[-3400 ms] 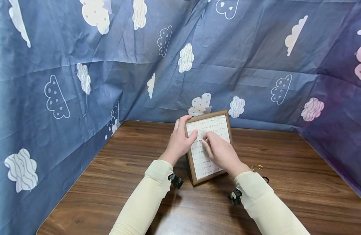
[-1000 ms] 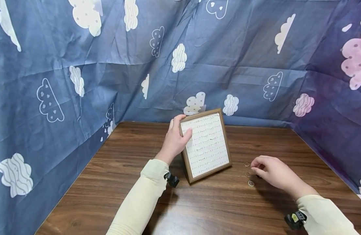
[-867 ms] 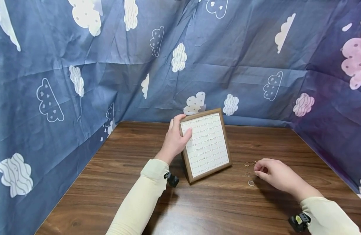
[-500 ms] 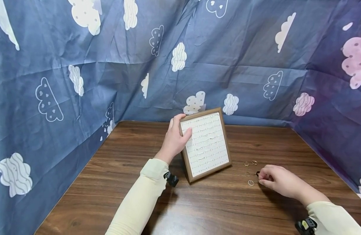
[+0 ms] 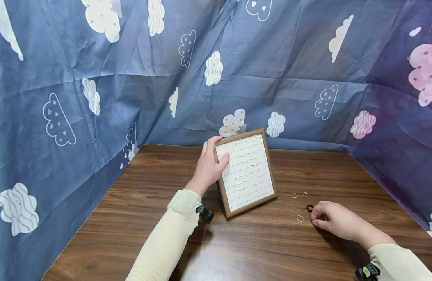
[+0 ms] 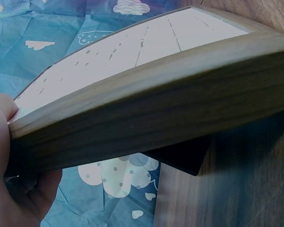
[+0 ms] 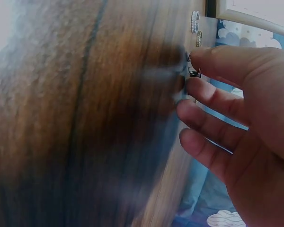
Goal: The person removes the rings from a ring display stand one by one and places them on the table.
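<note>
My left hand grips the upper left side of a wooden-framed ring display, thumb on the white slotted front, fingers behind. The display leans back on a dark support, and a few rings sit in its slots. My right hand is low over the table, fingers bent and thumb and index tips at the surface beside a black ring. A small dark metallic shape shows between those fingertips in the right wrist view; I cannot tell whether they hold it. A silver ring lies just left of them.
Several gold-toned rings lie near the silver one, among them a gold ring farther back. The brown wood-grain table meets a blue cloud-print cloth at its back and sides.
My right hand has left the display's front for the loose rings, then edged right and nearer me, uncovering a gold ring and the black one. My left hand keeps its hold.
</note>
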The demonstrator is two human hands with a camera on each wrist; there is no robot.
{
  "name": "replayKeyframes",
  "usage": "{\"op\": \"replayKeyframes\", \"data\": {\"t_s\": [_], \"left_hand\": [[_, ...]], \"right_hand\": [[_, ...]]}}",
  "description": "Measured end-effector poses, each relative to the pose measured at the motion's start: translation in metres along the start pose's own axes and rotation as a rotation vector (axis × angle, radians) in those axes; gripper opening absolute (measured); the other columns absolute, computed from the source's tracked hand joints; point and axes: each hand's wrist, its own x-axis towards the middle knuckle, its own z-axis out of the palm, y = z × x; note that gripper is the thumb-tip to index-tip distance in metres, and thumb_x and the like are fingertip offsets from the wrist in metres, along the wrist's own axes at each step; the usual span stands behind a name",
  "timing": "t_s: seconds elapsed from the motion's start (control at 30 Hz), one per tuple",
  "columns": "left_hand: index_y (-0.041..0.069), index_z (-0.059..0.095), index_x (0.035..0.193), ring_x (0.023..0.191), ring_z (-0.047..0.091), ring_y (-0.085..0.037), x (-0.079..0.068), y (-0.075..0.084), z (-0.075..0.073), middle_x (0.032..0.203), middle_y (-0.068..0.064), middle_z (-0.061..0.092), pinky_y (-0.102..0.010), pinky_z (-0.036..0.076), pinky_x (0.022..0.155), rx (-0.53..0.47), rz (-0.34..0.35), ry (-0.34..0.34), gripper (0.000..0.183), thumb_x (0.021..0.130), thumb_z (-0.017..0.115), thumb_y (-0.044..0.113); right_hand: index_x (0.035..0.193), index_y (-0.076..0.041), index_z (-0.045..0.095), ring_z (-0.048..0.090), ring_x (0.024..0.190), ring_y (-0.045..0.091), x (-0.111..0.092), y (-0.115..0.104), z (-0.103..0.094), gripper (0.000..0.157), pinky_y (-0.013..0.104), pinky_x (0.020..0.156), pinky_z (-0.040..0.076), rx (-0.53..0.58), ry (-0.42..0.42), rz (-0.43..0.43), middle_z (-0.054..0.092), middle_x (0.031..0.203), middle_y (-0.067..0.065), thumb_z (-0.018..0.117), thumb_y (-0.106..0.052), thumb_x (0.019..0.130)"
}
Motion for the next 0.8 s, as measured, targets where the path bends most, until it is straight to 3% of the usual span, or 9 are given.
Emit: {"op": "replayKeyframes", "data": {"t_s": [0.23, 0.43, 0.67, 0.8], "left_hand": [[0.021, 0.042, 0.157, 0.117, 0.064, -0.038, 0.0, -0.002, -0.001, 0.151, -0.015, 0.05, -0.056, 0.053, 0.105, 0.001, -0.01, -0.01, 0.061, 0.103, 0.067, 0.03], [0.025, 0.04, 0.158, 0.109, 0.065, -0.037, 0.001, -0.003, -0.006, 0.148, -0.013, 0.051, -0.056, 0.055, 0.101, 0.021, -0.026, -0.035, 0.061, 0.103, 0.067, 0.034], [0.037, 0.034, 0.162, 0.103, 0.066, -0.034, 0.003, -0.004, -0.016, 0.147, -0.012, 0.057, -0.055, 0.057, 0.09, 0.13, -0.008, -0.116, 0.067, 0.104, 0.066, 0.043], [0.049, 0.024, 0.166, 0.091, 0.069, -0.036, 0.006, -0.003, -0.028, 0.14, -0.012, 0.059, -0.057, 0.057, 0.081, 0.249, -0.004, -0.141, 0.072, 0.104, 0.06, 0.055]], "right_hand": [[0.081, -0.027, 0.064, 0.046, 0.077, -0.006, 0.0, 0.001, 0.004, 0.031, 0.026, 0.064, 0.041, -0.023, 0.016, -0.019, 0.052, 0.084, -0.018, 0.089, -0.01, 0.081], [0.082, -0.027, 0.065, 0.046, 0.077, -0.006, 0.004, -0.001, 0.005, 0.028, 0.026, 0.065, 0.042, -0.027, 0.009, -0.009, 0.051, 0.085, -0.018, 0.088, -0.012, 0.084], [0.086, -0.027, 0.066, 0.042, 0.074, -0.007, 0.018, -0.012, -0.008, 0.018, 0.026, 0.064, 0.041, -0.054, -0.095, 0.103, 0.05, 0.084, -0.017, 0.077, -0.019, 0.098], [0.088, -0.027, 0.068, 0.048, 0.075, -0.004, 0.037, -0.021, -0.019, 0.014, 0.031, 0.066, 0.046, -0.151, -0.053, 0.096, 0.054, 0.087, -0.016, 0.076, -0.022, 0.098]]}}
